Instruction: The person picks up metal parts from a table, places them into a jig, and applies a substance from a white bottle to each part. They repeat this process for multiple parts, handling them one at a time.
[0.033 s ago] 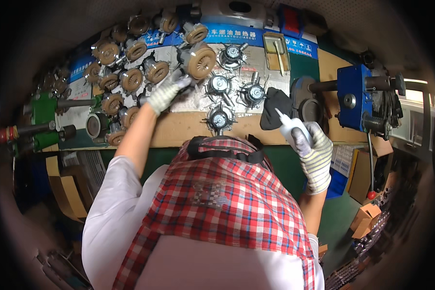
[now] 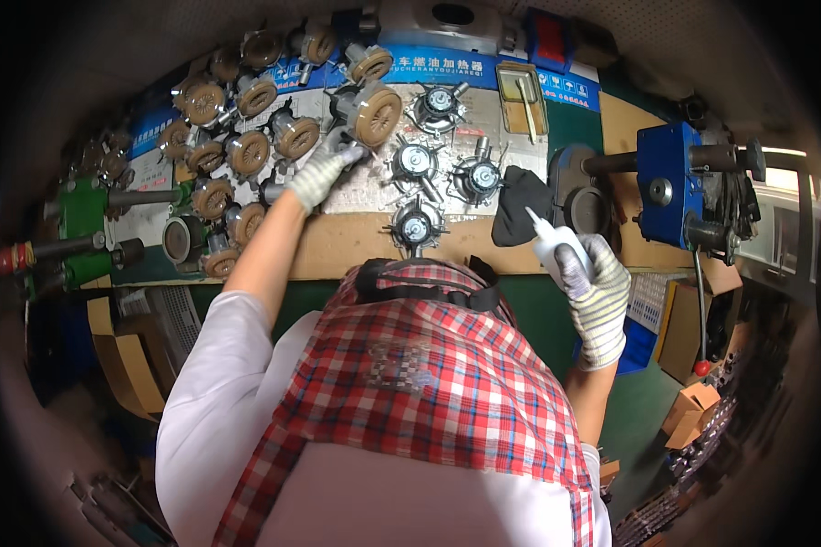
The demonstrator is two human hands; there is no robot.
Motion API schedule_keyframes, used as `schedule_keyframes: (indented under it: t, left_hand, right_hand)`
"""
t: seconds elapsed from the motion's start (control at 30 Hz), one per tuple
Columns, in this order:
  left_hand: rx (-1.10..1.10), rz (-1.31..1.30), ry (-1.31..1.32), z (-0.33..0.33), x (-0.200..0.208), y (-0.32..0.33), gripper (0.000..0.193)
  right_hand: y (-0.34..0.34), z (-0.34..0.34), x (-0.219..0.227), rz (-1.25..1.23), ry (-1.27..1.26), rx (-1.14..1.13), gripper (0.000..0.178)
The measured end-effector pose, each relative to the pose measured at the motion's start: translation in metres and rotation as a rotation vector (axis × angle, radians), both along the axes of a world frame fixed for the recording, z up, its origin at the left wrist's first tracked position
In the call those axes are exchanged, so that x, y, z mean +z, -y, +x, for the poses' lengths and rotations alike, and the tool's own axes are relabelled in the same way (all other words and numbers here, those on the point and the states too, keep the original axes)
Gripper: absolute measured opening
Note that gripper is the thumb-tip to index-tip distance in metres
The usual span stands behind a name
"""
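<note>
My left hand (image 2: 324, 175), in a striped knit glove, is closed at the lower edge of a motor unit with a brown fan wheel (image 2: 377, 116). That unit is tilted, its wheel facing up and toward me. Part of my grip is hidden. In my right hand (image 2: 597, 290), also gloved, is a white squeeze bottle (image 2: 549, 244), its thin nozzle pointing up and left. Between my hands stand several round metal motor units (image 2: 416, 159) with dark brackets, without brown wheels. A black cloth (image 2: 520, 208) lies just beyond the bottle.
Several more brown-wheeled units (image 2: 248, 152) crowd the bench's left side. A tray with a brush (image 2: 525, 105) rests at the back. A green press (image 2: 82, 228) stands left and a blue press (image 2: 663, 187) right. Cardboard boxes (image 2: 691, 412) are on the lower right.
My left hand has shifted slightly right, and the brown-wheeled unit has turned a little. My right hand and the bottle have moved slightly right and toward me.
</note>
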State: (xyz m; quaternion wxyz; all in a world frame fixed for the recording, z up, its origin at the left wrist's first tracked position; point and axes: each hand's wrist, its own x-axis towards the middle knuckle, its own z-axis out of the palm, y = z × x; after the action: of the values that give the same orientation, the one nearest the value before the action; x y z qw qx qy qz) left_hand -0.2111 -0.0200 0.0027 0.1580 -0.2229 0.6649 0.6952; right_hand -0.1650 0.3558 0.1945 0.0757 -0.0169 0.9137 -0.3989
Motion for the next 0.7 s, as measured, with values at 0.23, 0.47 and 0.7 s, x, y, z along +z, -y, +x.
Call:
schedule_keyframes:
  t: [0.23,0.47,0.7]
  left_hand:
    - [0.211,-0.416,-0.167,-0.039,-0.245,0.044,0.065]
    - [0.429,-0.851,-0.244,0.061,-0.176,-0.038,0.042]
    - [-0.592,-0.508,-0.214,0.171,-0.173,-0.074,0.033]
  right_hand:
    - [-0.008,0.011,0.000,0.048,-0.045,-0.068,0.032]
    - [-0.019,0.004,0.005,0.067,-0.090,-0.069,0.032]
    - [-0.039,-0.010,0.000,-0.022,-0.009,0.045,0.030]
